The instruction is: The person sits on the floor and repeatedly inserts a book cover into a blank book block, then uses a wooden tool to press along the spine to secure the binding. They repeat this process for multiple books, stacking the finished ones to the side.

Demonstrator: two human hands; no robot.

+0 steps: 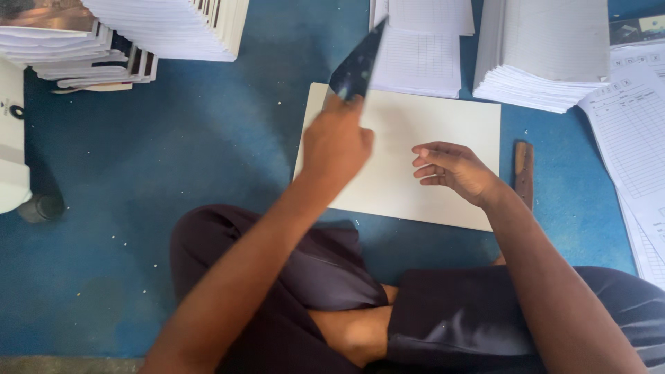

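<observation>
seated cross-legged on a blue floor [173, 159], a person works over a cream sheet of board [443, 118] lying flat in front of the knees. left hand [337, 144] is raised above the board's 9 o'clock edge, its grip closed tight around the lower end of a dark, pointed, blade-shaped piece [359, 64] that slants up toward 1 o'clock; the piece is blurred, so its material cannot be told. right hand [454, 170] rests on the board toward its 4 o'clock part, fingers loosely curled and spread a little, pointing to 9 o'clock, its grip slack and holding nothing.

just beside the board's 3 o'clock edge, a brown wooden stick [524, 173] lies on the floor, apart from the right hand. beyond the board at 12 o'clock sits a low pile of ruled white sheets [419, 62], the dark piece's tip crossing in front of it. at 1 o'clock a thick stack of white paper [544, 59] stands, and at 3 o'clock loose printed forms [634, 138] run along the frame's edge. at 10 to 11 o'clock, well apart from the hands, are stacks of bound booklets [170, 28], spines showing at their lower side. at 9 o'clock a white object [10, 138] sits at the frame's edge with a small dark round cap [41, 206] just below it. the person's dark trousers [291, 284] fill the 6 o'clock foreground.
</observation>
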